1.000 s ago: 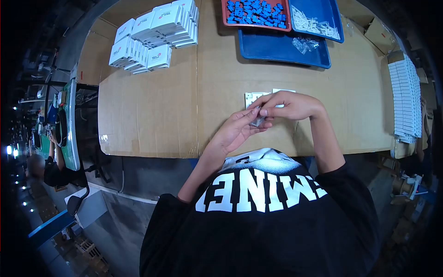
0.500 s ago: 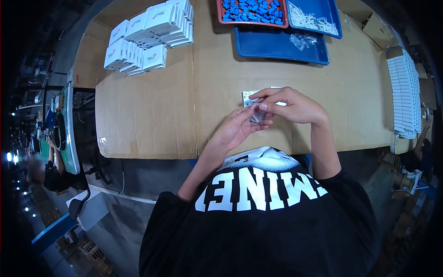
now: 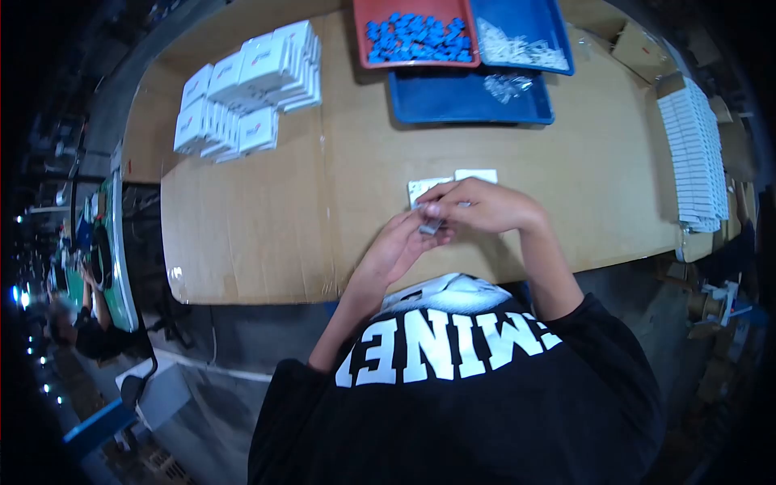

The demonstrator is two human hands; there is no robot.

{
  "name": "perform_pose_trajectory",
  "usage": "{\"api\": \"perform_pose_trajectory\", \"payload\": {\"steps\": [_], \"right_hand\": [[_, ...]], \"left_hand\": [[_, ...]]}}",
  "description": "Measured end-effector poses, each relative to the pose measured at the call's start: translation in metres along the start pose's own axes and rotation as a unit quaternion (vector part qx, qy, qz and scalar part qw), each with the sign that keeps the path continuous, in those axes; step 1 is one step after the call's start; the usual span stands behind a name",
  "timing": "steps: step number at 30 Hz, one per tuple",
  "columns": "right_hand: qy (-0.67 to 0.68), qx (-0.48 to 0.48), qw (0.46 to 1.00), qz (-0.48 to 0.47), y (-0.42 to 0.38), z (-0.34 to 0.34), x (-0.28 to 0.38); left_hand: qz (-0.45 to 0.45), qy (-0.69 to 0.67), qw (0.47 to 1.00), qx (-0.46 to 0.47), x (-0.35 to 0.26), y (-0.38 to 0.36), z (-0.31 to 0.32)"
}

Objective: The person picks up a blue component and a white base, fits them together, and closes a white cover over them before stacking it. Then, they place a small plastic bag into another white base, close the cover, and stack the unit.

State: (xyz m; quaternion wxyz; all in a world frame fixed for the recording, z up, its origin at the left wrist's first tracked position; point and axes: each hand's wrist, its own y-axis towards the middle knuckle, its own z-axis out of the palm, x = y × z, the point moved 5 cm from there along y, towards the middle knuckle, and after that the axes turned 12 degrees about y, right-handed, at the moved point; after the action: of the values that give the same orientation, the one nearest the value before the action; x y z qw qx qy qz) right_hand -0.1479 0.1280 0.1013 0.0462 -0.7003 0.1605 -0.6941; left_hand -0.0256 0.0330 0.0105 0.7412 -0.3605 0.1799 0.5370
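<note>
My left hand [image 3: 396, 249] and my right hand [image 3: 489, 207] meet in front of my chest, above the near part of the cardboard-covered table [image 3: 250, 222]. Pinched between their fingertips is a small clear plastic bag [image 3: 431, 227], partly hidden and blurred. What the bag contains, I cannot make out. Just beyond my fingers lies a white box piece [image 3: 419, 188] with small dark marks, its near part covered by my right hand. A second white flat piece [image 3: 477, 175] rests beside it, past my right knuckles.
White boxes [image 3: 263, 66] are stacked at the back left. A red tray [image 3: 373, 32] holds blue parts; beside it a blue tray [image 3: 529, 14] holds white plastic pieces. Another blue tray [image 3: 444, 101] carries clear bags [image 3: 508, 86]. White cartons [image 3: 691, 153] line the right edge.
The camera view has shifted, so the table and trays appear lower and farther left. My hands stay together on the small bag, with the fingers slightly moved. More of the second white piece shows.
</note>
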Motion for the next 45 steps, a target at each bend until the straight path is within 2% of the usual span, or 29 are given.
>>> {"api": "perform_pose_trajectory", "payload": {"steps": [1, 4, 6, 9, 10, 11, 13, 14, 15, 17, 18, 19, 20, 22, 26, 28, 32, 34, 37, 41, 43, 45], "right_hand": [[0.045, 0.038, 0.998, 0.034, 0.001, 0.004, -0.005], [0.03, 0.035, 0.997, 0.058, -0.001, 0.006, -0.01], [-0.056, 0.076, 0.995, -0.024, 0.0, 0.006, -0.016], [-0.053, 0.059, 0.994, -0.071, -0.004, -0.014, -0.017], [-0.017, 0.008, 0.993, -0.119, -0.005, -0.031, -0.019], [-0.021, 0.004, 0.992, -0.121, -0.007, -0.049, -0.022], [-0.059, -0.16, 0.985, -0.026, -0.009, -0.106, -0.028], [-0.075, -0.236, 0.969, -0.029, -0.011, -0.138, -0.033], [-0.09, -0.31, 0.946, -0.033, -0.013, -0.171, -0.038], [-0.192, -0.443, 0.869, -0.11, -0.022, -0.222, -0.033], [-0.215, -0.488, 0.84, -0.098, -0.026, -0.247, -0.033], [-0.238, -0.532, 0.808, -0.085, -0.031, -0.269, -0.033], [-0.239, -0.534, 0.806, -0.087, -0.03, -0.286, -0.032], [-0.311, -0.6, 0.733, -0.075, -0.035, -0.316, -0.028], [-0.392, -0.567, 0.723, -0.052, -0.018, -0.345, -0.034], [-0.468, -0.539, 0.699, -0.028, -0.009, -0.345, -0.032], [-0.47, -0.519, 0.714, -0.02, 0.002, -0.356, -0.041], [-0.435, -0.54, 0.72, -0.005, 0.001, -0.365, -0.045], [-0.473, -0.541, 0.695, -0.009, 0.003, -0.369, -0.047], [-0.473, -0.538, 0.697, 0.009, -0.001, -0.362, -0.043], [-0.471, -0.508, 0.721, -0.021, 0.0, -0.36, -0.042], [-0.482, -0.5, 0.719, -0.001, 0.0, -0.362, -0.039]], "left_hand": [[0.002, 0.007, 1.0, 0.015, -0.001, 0.0, 0.004], [-0.014, 0.052, 0.998, -0.013, -0.001, -0.001, 0.002], [-0.014, 0.049, 0.999, 0.001, 0.001, -0.002, -0.001], [-0.023, 0.028, 0.999, -0.006, 0.013, 0.001, -0.013], [-0.028, 0.006, 1.0, 0.0, 0.015, 0.002, -0.015], [-0.034, -0.016, 0.999, 0.004, 0.017, 0.002, -0.016], [-0.047, -0.009, 0.999, -0.002, 0.023, 0.001, -0.021], [-0.053, -0.04, 0.997, 0.035, 0.03, 0.001, -0.025], [-0.058, -0.07, 0.993, 0.072, 0.036, 0.002, -0.029], [-0.057, -0.049, 0.994, 0.081, 0.049, 0.002, -0.036], [-0.053, -0.031, 0.994, 0.088, 0.051, 0.003, -0.038], [-0.05, -0.028, 0.994, 0.09, 0.051, 0.004, -0.04], [-0.04, -0.045, 0.992, 0.108, 0.049, 0.003, -0.04], [-0.028, -0.059, 0.99, 0.128, 0.045, 0.004, -0.037], [-0.037, -0.043, 0.99, 0.126, 0.043, 0.005, -0.032], [-0.035, -0.045, 0.99, 0.125, 0.043, 0.005, -0.032], [-0.033, -0.048, 0.992, 0.114, 0.044, 0.003, -0.034], [-0.033, -0.048, 0.991, 0.117, 0.043, 0.004, -0.032], [-0.033, -0.05, 0.991, 0.12, 0.042, 0.004, -0.031], [-0.036, -0.058, 0.991, 0.114, 0.042, 0.005, -0.032], [-0.038, -0.06, 0.991, 0.112, 0.043, 0.004, -0.032], [-0.038, -0.055, 0.991, 0.115, 0.043, 0.005, -0.032]]}}
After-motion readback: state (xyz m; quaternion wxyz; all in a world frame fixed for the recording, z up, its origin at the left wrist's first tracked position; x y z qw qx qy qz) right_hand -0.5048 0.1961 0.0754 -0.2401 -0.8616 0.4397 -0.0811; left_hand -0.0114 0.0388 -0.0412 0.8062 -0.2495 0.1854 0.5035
